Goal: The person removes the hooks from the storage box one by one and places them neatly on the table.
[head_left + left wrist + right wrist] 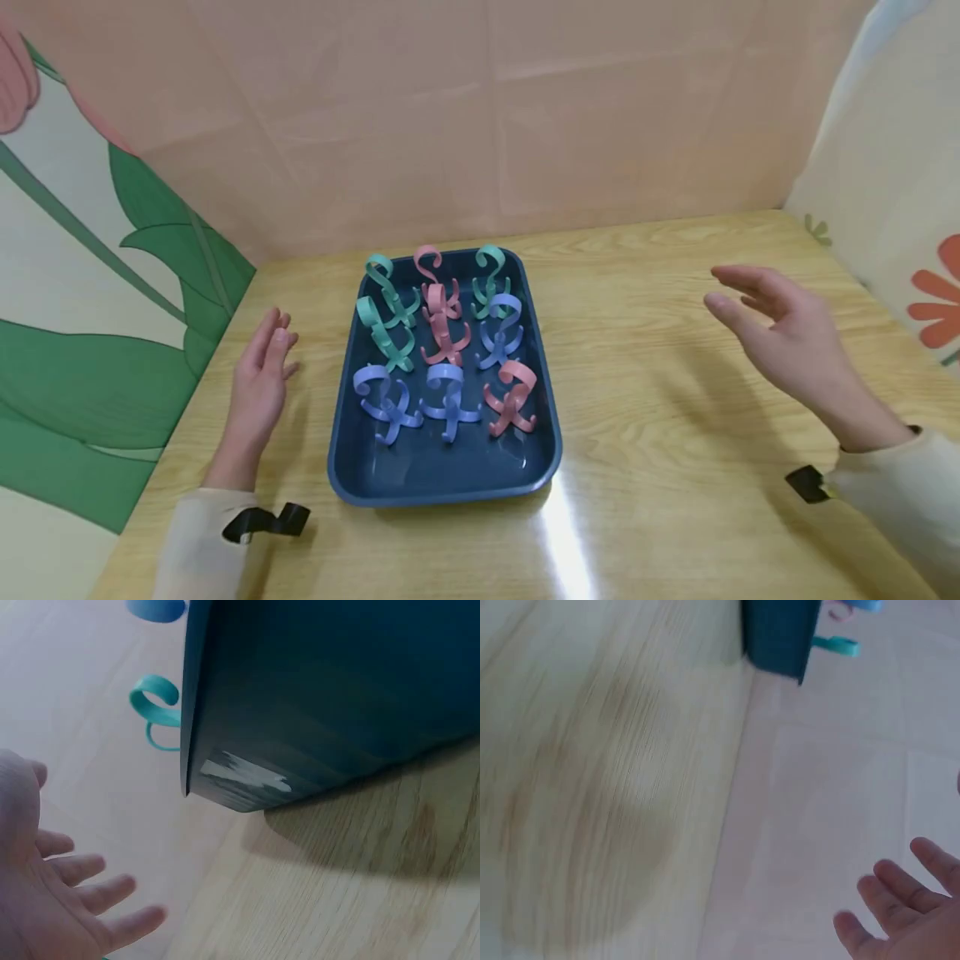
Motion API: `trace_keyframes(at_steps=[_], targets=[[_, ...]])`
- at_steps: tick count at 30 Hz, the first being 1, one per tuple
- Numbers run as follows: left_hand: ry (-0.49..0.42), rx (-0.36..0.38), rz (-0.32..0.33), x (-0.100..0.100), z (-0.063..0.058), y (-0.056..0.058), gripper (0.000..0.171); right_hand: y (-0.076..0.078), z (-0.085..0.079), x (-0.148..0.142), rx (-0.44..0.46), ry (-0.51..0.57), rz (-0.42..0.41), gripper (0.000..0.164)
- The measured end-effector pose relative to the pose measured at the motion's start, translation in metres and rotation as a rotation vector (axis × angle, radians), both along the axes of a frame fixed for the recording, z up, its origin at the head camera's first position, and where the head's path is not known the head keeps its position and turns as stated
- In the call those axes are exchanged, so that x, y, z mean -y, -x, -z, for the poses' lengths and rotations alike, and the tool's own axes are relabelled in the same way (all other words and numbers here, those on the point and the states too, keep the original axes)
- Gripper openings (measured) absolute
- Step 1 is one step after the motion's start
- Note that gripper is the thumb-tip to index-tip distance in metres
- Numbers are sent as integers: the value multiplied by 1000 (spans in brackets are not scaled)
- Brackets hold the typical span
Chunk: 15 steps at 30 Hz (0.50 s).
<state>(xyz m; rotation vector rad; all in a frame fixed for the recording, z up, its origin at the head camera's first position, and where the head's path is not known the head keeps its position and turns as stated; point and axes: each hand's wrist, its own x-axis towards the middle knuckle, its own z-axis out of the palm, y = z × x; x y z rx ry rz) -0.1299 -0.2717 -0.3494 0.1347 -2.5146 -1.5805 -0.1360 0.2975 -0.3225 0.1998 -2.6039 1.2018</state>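
A dark blue tray (442, 479) stands on the wooden table, holding several plastic hooks with curled tops and splayed prongs. Among them are green hooks (390, 346), pink hooks (512, 400) and purple hooks (451, 404). To the left of the tray my left hand (258, 383) hovers above the table, its fingers extended and nothing in them. My right hand (787, 342) is held well to the right of the tray, fingers loosely extended, also without anything in it. Neither hand touches the tray. The left wrist view shows the tray's side wall (300, 712) close by.
A pink sheet (487, 125) hangs behind the wooden table (645, 517). On the left stands a panel (75, 400) with large green leaves, and on the right a pale panel (885, 192) with flowers. Black straps (266, 521) sit on the sleeves.
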Motion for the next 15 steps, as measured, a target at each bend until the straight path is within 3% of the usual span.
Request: trace_keyframes(at_steps=[5,12,15], targets=[[-149,57,1,-3,2,0,64,0,3,12,-58,144,-94,37],[-163,115,41,-6,7,3,61,-10,6,31,-106,258,-122,37],[-165,149,66,-9,10,6,64,-13,4,41,-138,353,-178,38]])
